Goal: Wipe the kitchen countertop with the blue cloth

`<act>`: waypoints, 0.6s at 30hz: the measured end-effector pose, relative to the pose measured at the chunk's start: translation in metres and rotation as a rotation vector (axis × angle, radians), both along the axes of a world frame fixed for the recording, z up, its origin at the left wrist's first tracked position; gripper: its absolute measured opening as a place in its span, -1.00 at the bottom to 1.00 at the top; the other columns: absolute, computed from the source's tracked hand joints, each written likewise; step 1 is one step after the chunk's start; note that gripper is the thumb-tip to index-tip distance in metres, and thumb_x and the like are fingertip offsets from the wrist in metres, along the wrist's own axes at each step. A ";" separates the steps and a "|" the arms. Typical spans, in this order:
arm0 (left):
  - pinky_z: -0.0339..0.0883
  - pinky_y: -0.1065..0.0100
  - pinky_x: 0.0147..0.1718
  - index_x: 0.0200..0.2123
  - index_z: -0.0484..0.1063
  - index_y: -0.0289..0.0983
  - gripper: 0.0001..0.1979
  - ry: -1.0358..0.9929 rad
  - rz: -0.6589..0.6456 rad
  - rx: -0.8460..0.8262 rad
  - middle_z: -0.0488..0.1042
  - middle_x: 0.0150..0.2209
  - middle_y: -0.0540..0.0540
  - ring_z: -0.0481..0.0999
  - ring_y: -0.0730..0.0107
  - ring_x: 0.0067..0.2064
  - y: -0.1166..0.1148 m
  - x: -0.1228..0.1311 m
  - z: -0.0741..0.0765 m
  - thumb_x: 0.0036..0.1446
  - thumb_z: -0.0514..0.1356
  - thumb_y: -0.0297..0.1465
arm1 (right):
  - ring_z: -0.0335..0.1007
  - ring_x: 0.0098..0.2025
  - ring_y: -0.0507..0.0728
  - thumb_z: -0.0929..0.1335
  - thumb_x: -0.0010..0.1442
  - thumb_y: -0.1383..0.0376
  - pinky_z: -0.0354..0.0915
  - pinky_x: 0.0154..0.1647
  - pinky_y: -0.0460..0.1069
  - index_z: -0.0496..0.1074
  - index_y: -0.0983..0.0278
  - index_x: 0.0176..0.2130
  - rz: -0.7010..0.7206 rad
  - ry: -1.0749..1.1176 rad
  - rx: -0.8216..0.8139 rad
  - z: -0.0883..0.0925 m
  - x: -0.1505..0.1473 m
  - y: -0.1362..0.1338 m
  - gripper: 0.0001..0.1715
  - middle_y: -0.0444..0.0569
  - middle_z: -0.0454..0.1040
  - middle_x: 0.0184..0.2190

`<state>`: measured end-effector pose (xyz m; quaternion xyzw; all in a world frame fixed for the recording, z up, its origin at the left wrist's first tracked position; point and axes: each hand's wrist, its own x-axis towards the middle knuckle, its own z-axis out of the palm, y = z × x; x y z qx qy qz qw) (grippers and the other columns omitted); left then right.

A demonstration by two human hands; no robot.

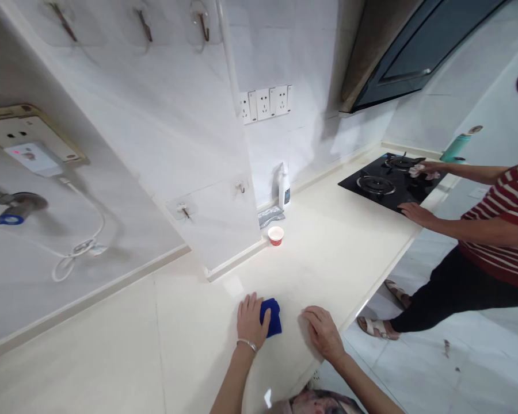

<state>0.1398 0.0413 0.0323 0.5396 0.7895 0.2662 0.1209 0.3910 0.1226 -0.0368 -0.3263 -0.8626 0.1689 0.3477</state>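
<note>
A folded blue cloth (271, 318) lies on the pale countertop (198, 339). My left hand (251, 319), with a bracelet at its wrist, rests over the cloth's left side and grips it, thumb across the top and fingers against the counter. Some of the cloth is hidden under this hand. To the right, apart from the cloth, my right hand (323, 332) leans on the counter near its front edge. Its fingers are slightly bent and it holds nothing.
A small red-and-white cup (275, 236) stands by the wall corner, near a grey packet (271, 216) and a white spray bottle (284, 188). At right, a person in a striped shirt (507, 204) holds a crumpled cloth (418, 171) on the black gas hob (386, 187).
</note>
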 end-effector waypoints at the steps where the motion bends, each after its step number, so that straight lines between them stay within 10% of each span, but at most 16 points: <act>1: -0.03 -0.27 0.38 0.28 0.35 -0.19 -0.43 0.034 -0.009 -0.004 0.32 0.35 -0.28 0.17 -0.12 0.41 -0.003 0.007 -0.006 0.24 0.09 -0.15 | 0.42 0.03 0.22 0.23 0.20 0.53 0.41 0.08 0.21 0.45 0.20 0.00 0.003 0.004 0.001 0.001 -0.001 0.000 -0.54 0.05 0.51 -0.06; 18: 0.13 -0.19 0.21 0.32 0.25 0.10 -0.42 0.311 0.027 -0.026 0.38 0.24 -0.22 0.30 -0.11 0.17 -0.028 0.032 -0.029 0.23 0.12 -0.20 | 0.45 0.02 0.22 0.22 0.14 0.57 0.44 0.07 0.22 0.47 0.17 -0.03 -0.004 0.074 -0.008 -0.002 0.000 0.002 -0.48 0.04 0.52 -0.07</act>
